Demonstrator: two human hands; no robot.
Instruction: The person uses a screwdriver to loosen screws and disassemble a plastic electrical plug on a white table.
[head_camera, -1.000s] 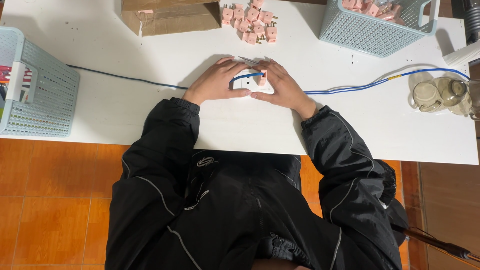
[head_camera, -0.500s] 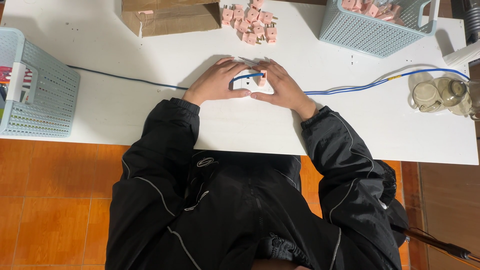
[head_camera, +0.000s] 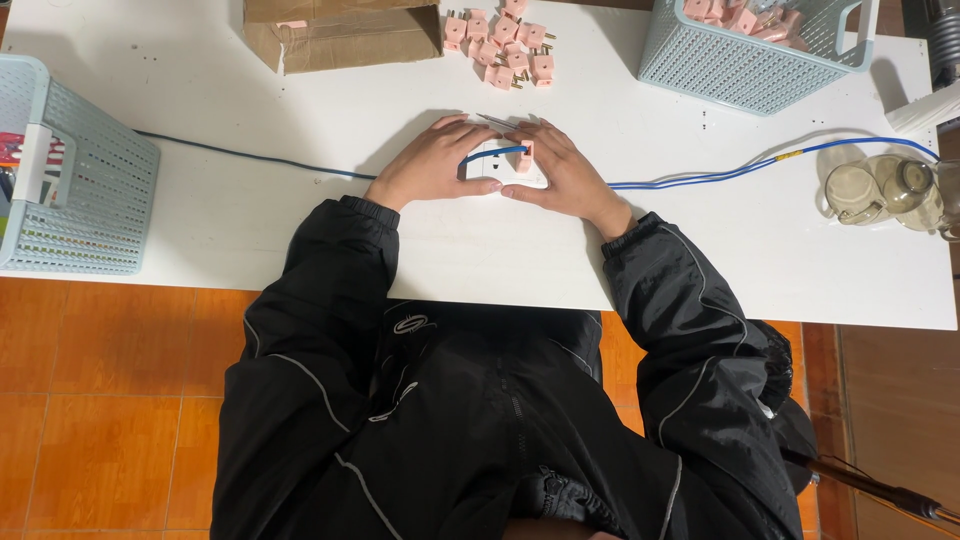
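Both hands rest on the white table (head_camera: 250, 215) around a small white block (head_camera: 495, 165) with a pink plug-like piece (head_camera: 525, 157) on it. My left hand (head_camera: 432, 160) cups its left side and my right hand (head_camera: 562, 170) cups its right side. A blue cable (head_camera: 745, 168) crosses the block between the fingers; on the left it continues as a darker cable (head_camera: 250, 155). Thin metal tweezers (head_camera: 497, 122) lie just beyond the fingertips.
A heap of pink plug pieces (head_camera: 505, 45) lies at the far edge beside a brown cardboard box (head_camera: 345, 35). Light blue baskets stand at the far right (head_camera: 745, 50) and at the left (head_camera: 70, 170). A glass teapot (head_camera: 885, 190) sits at the right.
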